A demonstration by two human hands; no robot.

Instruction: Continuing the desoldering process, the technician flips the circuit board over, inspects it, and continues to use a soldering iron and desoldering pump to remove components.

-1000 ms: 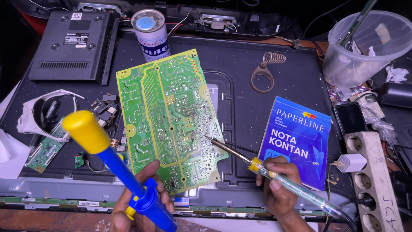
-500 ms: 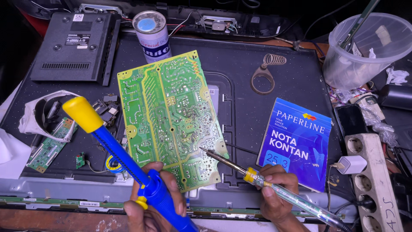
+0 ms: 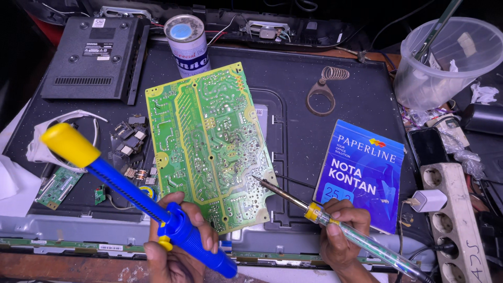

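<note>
Where the worktop (image 3: pixel 63 264) reaches its left edge, a small green board (image 3: pixel 52 187) is seen lying beside a white cloth (image 3: pixel 36 149). A blue desoldering pump (image 3: pixel 131 195) with a yellow plunger knob is gripped by the left hand (image 3: pixel 181 246), whose fingers (image 3: pixel 201 230) are clamped round its barrel, the thumb resting on the lower edge of the green circuit board (image 3: pixel 209 147). That board is laid solder side up on the black back panel (image 3: pixel 325 136), below a metal can (image 3: pixel 187 45). A soldering iron (image 3: pixel 335 226) is held by the right hand (image 3: pixel 340 241), fingers closed on its clear handle, the tip set just at the board's lower right edge. Further right, a blue notepad (image 3: pixel 361 173), a power strip (image 3: pixel 458 220) and a clear plastic cup (image 3: pixel 448 63) are seen.
</note>
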